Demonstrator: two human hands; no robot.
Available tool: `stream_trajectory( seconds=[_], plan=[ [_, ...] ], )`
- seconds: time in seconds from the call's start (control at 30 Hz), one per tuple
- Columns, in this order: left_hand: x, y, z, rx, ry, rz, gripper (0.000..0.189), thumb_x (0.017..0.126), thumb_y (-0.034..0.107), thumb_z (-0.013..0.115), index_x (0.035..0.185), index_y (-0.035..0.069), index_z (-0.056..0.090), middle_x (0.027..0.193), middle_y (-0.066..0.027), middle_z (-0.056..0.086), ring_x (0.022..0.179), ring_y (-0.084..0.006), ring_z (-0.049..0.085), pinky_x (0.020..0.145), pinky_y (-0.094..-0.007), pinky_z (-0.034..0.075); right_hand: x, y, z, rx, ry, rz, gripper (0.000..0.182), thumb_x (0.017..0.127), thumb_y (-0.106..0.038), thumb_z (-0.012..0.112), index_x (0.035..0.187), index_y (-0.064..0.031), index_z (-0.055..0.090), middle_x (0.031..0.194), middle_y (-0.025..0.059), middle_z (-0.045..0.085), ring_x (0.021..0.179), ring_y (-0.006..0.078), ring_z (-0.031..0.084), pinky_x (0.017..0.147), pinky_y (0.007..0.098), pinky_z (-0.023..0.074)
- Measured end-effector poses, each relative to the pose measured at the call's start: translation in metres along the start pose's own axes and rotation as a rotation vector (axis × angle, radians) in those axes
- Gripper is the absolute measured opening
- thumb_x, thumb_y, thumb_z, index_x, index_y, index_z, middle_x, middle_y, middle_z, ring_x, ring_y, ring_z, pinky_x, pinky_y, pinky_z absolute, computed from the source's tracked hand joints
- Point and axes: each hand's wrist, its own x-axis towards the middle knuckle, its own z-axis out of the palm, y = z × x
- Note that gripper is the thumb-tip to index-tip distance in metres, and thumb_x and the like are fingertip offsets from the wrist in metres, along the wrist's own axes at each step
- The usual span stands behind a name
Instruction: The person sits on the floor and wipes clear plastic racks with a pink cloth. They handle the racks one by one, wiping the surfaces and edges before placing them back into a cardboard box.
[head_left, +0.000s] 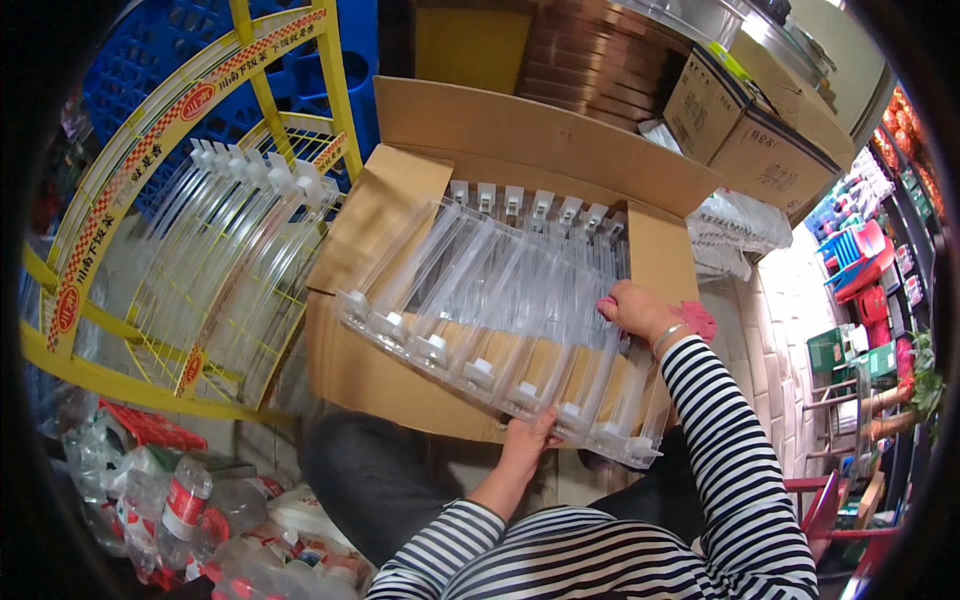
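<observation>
A clear plastic divided shelf tray (480, 300) with long parallel channels and white blocks along its front edge lies tilted over an open cardboard box (375, 367). My left hand (529, 442) grips the tray's near edge, fingers partly hidden beneath it. At the tray's right side, my right hand (641, 313) holds a pink cloth (696, 321) against the plastic. Part of the cloth shows between the fingertips. Inside the box, more clear trays with a row of white clips (543, 202) show behind the held one.
A yellow wire display rack (334, 90) stands at left, holding similar clear trays (225, 247). Empty plastic bottles (185, 499) are heaped at lower left. Printed cartons (772, 161) rest on white plastic-wrapped packs (735, 225) at upper right. A blue plastic crate (142, 90) is behind the rack.
</observation>
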Motion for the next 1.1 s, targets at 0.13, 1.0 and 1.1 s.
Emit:
stream_trajectory(
  seconds=[0.13,1.0,1.1],
  plan=[
    [-0.004,0.004,0.001,-0.021,0.042,0.009,0.047,0.077,0.038,0.071,0.104,0.004,0.054,0.087,-0.0027,0.059,0.070,-0.0108,0.056,0.055,-0.0227,0.045,-0.017,-0.035,-0.023,-0.036,-0.210,-0.005,0.035,0.084,-0.039,0.048,0.076,-0.0108,0.067,0.085,0.0155,0.065,0.078,0.0339,0.061,0.072,0.0408,0.0481],
    [0.003,0.000,-0.002,-0.037,0.020,-0.028,0.045,0.077,0.036,0.071,0.103,0.004,0.054,0.085,-0.0030,0.058,0.069,-0.0120,0.055,0.052,-0.0225,0.042,-0.054,0.017,-0.050,-0.008,0.088,-0.050,0.020,0.076,-0.016,0.056,0.088,-0.0011,0.061,0.085,0.0220,0.061,0.079,0.0382,0.058,0.069,0.0435,0.0472],
    [0.002,0.000,-0.006,-0.034,0.012,-0.040,0.046,0.077,0.037,0.071,0.105,0.004,0.054,0.086,-0.0026,0.058,0.069,-0.0112,0.055,0.052,-0.0216,0.043,-0.048,0.023,-0.033,0.122,0.217,0.067,0.024,0.079,-0.018,0.054,0.095,-0.0013,0.059,0.089,0.0217,0.061,0.083,0.0388,0.058,0.075,0.0432,0.0464]
  ],
)
